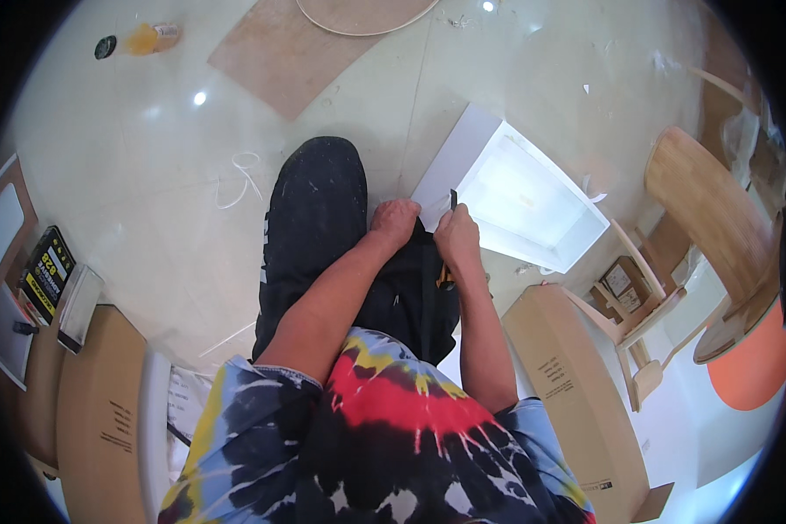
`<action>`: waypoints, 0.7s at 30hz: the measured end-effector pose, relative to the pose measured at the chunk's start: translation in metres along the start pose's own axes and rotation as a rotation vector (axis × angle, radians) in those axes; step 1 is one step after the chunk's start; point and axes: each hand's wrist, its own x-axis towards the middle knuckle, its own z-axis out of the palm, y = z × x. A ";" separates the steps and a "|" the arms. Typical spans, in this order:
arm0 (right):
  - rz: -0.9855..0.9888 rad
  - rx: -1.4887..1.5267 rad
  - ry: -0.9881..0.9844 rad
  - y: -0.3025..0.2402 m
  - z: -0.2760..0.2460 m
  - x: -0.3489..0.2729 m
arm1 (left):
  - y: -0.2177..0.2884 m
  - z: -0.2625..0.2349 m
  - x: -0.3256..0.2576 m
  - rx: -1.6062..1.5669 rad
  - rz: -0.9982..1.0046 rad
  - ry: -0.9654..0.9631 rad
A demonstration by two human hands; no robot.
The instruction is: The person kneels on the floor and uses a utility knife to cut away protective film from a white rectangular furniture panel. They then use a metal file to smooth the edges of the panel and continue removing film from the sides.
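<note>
My left hand (396,220) is closed beside my dark-trousered knee, near the corner of a white open box (533,188) with a glossy inside. What its fingers hold, if anything, is too small to make out. To its right, my right hand (458,237) is closed around a slim black object (453,199) whose upper end sticks up past the fingers. A pale, thin strip seems to lie between the two hands. Just below the right hand, a small orange and black item (446,278) shows against my trousers.
Cardboard boxes stand at the left (105,393) and right (576,393). Wooden chair parts (716,210) and an orange round seat (747,367) are at far right. A brown sheet (297,61), a white cord loop (238,182) and an orange bottle (148,39) lie on the floor.
</note>
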 end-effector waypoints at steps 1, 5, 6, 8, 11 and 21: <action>-0.005 -0.001 0.006 -0.001 0.002 0.002 | -0.002 -0.002 0.001 0.014 0.004 -0.015; 0.011 -0.020 -0.015 -0.002 0.001 0.010 | -0.005 0.005 -0.005 0.065 0.009 -0.074; 0.009 -0.025 -0.005 -0.002 0.005 0.006 | -0.008 0.005 -0.005 0.067 0.003 -0.066; -0.025 -0.049 0.015 -0.003 0.008 0.004 | -0.010 0.010 0.000 0.068 -0.006 -0.032; 0.029 -0.074 -0.047 0.008 0.005 -0.017 | -0.007 0.015 -0.007 0.066 0.012 -0.022; 0.029 -0.031 -0.055 0.003 0.012 -0.003 | -0.007 0.008 -0.010 0.126 0.108 -0.159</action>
